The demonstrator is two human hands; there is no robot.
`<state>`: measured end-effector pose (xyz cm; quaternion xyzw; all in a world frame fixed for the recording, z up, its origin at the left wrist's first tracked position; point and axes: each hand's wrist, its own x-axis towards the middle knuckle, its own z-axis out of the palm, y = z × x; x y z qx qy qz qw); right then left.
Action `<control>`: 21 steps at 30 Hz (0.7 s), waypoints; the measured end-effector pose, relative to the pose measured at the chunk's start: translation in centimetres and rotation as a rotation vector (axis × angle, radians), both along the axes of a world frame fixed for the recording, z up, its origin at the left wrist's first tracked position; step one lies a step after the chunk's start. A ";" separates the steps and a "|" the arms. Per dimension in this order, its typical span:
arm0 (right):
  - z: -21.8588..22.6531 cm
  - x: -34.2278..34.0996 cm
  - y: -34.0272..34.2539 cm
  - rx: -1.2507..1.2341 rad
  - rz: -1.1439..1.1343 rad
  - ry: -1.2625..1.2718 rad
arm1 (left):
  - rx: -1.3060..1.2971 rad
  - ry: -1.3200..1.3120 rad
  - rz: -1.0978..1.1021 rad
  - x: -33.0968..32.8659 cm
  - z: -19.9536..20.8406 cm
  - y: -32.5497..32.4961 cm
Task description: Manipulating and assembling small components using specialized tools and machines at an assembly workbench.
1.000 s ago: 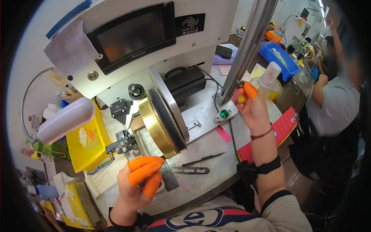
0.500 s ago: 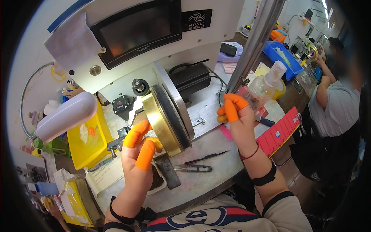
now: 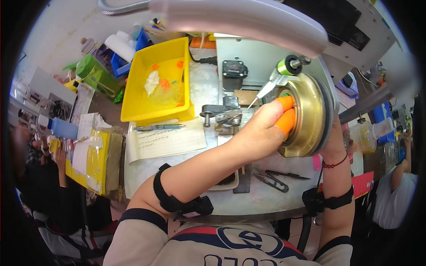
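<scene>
A brass-coloured drum [image 3: 308,116] with a black toothed rim is mounted on the machine in front of me. My left hand [image 3: 265,126], in orange finger cots, reaches into its open side; the fingers are bent together, and whatever they hold is hidden inside. Behind the drum's far right side is my right hand [image 3: 333,141], its fingers out of sight. A green-and-black roller [image 3: 289,65] sits just above the drum. Beside my left fingers, a thin pointed nozzle on a pale bracket [image 3: 267,88] slants down. Below lie thread snips [image 3: 271,181] and black tweezers [image 3: 287,174].
A yellow bin [image 3: 155,116] with orange scraps stands left, beyond a written sheet [image 3: 177,146] and a pen [image 3: 159,127]. A lamp [image 3: 248,22] spans overhead. A spray bottle [image 3: 366,135] is at right. Co-workers sit on both sides.
The view has swung left. My left hand has moved from the drum's front edge into its opening. My right hand has gone from beside the spray bottle to behind the drum.
</scene>
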<state>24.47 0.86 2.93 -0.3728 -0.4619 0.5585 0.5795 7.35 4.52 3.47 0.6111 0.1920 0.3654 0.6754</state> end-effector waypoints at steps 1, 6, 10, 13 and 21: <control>-0.2 -0.3 0.4 0.013 0.006 0.015 | 0.021 0.022 0.015 -0.1 -0.1 0.1; -1.9 0.9 0.3 0.041 0.062 0.017 | 0.099 0.087 0.099 -0.7 0.6 -0.6; -0.8 -0.5 -0.2 0.020 -0.051 0.029 | 0.008 0.208 0.089 -2.6 1.6 -1.6; -0.4 -0.2 -1.8 0.009 -0.153 -0.052 | 0.102 0.402 -0.001 -6.5 1.6 -3.1; -2.0 0.8 -4.6 0.045 -0.320 -0.091 | 0.693 0.642 0.456 -14.7 2.6 -2.3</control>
